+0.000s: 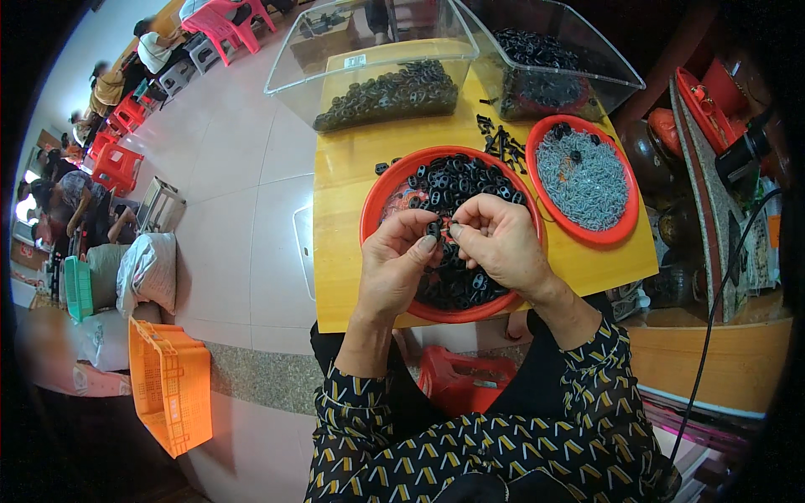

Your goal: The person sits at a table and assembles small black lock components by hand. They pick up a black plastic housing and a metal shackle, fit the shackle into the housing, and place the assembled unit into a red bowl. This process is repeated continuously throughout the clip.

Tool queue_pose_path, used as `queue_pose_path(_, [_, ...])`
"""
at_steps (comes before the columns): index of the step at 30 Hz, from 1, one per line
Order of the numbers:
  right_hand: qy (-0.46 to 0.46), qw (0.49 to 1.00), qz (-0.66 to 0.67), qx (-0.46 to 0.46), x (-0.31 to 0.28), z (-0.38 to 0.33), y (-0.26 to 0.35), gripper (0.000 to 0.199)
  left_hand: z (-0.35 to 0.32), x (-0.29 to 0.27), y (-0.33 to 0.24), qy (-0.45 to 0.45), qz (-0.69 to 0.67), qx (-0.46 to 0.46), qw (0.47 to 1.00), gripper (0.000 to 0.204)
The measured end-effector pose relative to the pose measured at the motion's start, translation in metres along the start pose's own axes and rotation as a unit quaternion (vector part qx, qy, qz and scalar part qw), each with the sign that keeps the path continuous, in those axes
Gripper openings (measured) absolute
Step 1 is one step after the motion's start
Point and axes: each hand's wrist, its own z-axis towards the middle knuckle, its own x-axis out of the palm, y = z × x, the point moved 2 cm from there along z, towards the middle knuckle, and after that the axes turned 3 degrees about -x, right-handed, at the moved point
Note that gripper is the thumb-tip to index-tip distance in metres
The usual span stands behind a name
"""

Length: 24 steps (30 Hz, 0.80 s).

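Over a round red tray (366, 220) heaped with small black plastic parts (465, 180), both my hands meet near the middle. Between thumb and forefinger my left hand (401, 256) pinches one small black plastic part (433, 228). My right hand (501, 245) is closed in a pinch close beside it, fingertips almost touching the part; whatever sits in that pinch is too small to make out. To the right, a second red tray (631, 210) holds many small grey screws (583, 184) with a few black pieces on top.
Two clear plastic bins (289, 88) with dark parts stand at the yellow table's (335, 285) far side. Loose black pieces (503, 147) lie between the trays. An orange crate (172, 390) stands on the floor at left; a black cable (713, 310) hangs at right. Other people sit far left.
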Motion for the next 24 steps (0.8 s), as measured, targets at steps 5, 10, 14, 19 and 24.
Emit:
queue_pose_path(5, [0.011, 1.0, -0.01, 0.008, 0.0, 0.0, -0.001, 0.008, 0.0, 0.002, 0.001, 0.014, 0.014, 0.021, 1.0, 0.024])
queue_pose_path(10, [0.025, 1.0, -0.009, 0.012, 0.0, 0.0, -0.001, 0.008, -0.002, 0.003, 0.0, 0.022, 0.068, 0.035, 0.997, 0.025])
queue_pose_path(14, [0.045, 0.998, 0.034, 0.033, 0.001, 0.001, 0.001, 0.007, -0.003, 0.002, 0.0, 0.02, 0.078, 0.047, 0.996, 0.025])
queue_pose_path(19, [0.117, 0.976, 0.166, 0.074, -0.008, 0.006, -0.005, 0.01, -0.003, 0.007, -0.002, 0.013, 0.089, 0.061, 0.994, 0.025])
queue_pose_path(24, [0.171, 0.956, 0.223, 0.082, -0.013, 0.013, -0.017, 0.017, -0.006, 0.005, -0.003, 0.035, 0.119, 0.055, 0.991, 0.024])
